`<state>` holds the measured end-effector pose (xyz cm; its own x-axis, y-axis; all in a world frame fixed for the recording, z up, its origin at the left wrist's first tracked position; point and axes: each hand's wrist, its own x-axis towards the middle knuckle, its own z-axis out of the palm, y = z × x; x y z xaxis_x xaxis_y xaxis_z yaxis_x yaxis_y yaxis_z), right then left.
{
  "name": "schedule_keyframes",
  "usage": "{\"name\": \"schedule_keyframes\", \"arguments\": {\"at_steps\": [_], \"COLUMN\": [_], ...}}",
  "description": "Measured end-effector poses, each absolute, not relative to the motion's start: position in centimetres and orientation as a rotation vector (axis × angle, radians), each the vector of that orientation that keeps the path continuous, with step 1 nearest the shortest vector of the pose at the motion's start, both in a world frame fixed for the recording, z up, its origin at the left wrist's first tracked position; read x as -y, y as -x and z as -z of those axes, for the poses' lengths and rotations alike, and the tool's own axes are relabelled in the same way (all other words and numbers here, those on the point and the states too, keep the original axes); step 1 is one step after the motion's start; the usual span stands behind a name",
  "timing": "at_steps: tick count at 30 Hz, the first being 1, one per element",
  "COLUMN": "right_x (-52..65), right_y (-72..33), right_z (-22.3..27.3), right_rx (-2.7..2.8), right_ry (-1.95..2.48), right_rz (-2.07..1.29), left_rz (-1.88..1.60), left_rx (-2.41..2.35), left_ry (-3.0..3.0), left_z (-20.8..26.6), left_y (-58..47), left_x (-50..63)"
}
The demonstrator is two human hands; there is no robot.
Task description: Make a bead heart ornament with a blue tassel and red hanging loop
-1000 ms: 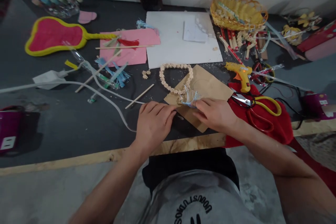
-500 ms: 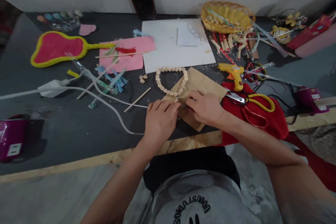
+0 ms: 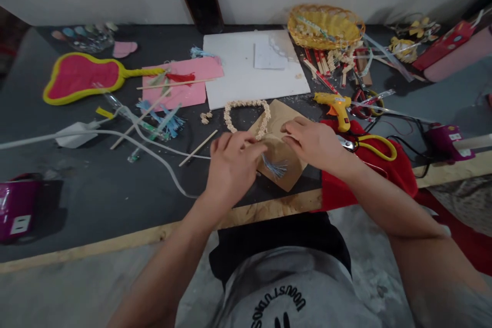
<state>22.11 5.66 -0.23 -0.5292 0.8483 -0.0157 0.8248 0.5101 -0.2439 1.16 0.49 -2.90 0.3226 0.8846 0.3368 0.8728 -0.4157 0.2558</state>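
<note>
A cream, knobbly beaded loop [image 3: 228, 118] lies on the table, its lower right side on a brown cardboard square [image 3: 286, 182]. My left hand [image 3: 232, 164] is at the bottom of the loop, thumb and fingers closed. From under its thumb a light-blue tassel [image 3: 275, 168] fans out over the cardboard, its top hidden in my grip. To the right, my right hand [image 3: 317, 146] hovers over the cardboard with fingertips and thumb drawn together. Whatever they pinch is too small to make out.
Right of the cardboard are a yellow glue gun [image 3: 334, 107], yellow-handled scissors [image 3: 378, 144] and red cloth [image 3: 400, 174]. Behind are a white board [image 3: 230, 72] and wicker basket [image 3: 326, 25]. Leftward lie a pink-and-yellow fan-shaped piece [image 3: 84, 77], white cable [image 3: 161, 164] and purple box [image 3: 17, 205].
My right hand has moved right, away from my left hand, and the blue tassel now shows between them. The whole view has shifted slightly.
</note>
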Motion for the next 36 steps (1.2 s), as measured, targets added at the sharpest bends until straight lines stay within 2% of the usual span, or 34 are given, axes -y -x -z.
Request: {"name": "schedule_keyframes", "arguments": {"at_steps": [2,7,14,21,27,29,33,36], "right_x": [-5.8,-5.1,-4.8,-5.1,-5.7,-6.3,-7.9,-9.2], "right_y": [-22.4,-23.4,-25.3,-26.9,-28.8,-29.8,-31.7,-32.3], "right_z": [0.3,1.0,1.4,0.9,0.5,0.4,0.5,1.0], "right_rx": [2.578,2.538,2.519,2.486,2.404,2.356,2.259,2.226], "right_ry": [1.482,1.442,1.459,1.481,1.493,1.517,1.801,2.078], "right_rz": [-0.324,-0.337,-0.379,-0.373,-0.317,-0.282,-0.105,-0.132], "left_rz": [-0.658,-0.330,-0.205,-0.551,-0.326,-0.358,-0.622,-0.802], "left_rx": [-1.732,-1.643,-1.590,-1.514,-1.536,-1.542,-1.500,-1.621], "left_ry": [-2.591,-2.755,-2.804,-2.617,-2.774,-2.770,-2.360,-1.815], "left_z": [2.4,2.6,3.6,5.1,4.6,3.9,1.8,0.3], "left_y": [-1.4,-2.9,-3.8,-3.8,-3.9,-3.9,-3.2,-2.0], "left_x": [-2.4,-6.5,-7.9,-8.7,-8.7,-8.5,-7.5,-6.0]}}
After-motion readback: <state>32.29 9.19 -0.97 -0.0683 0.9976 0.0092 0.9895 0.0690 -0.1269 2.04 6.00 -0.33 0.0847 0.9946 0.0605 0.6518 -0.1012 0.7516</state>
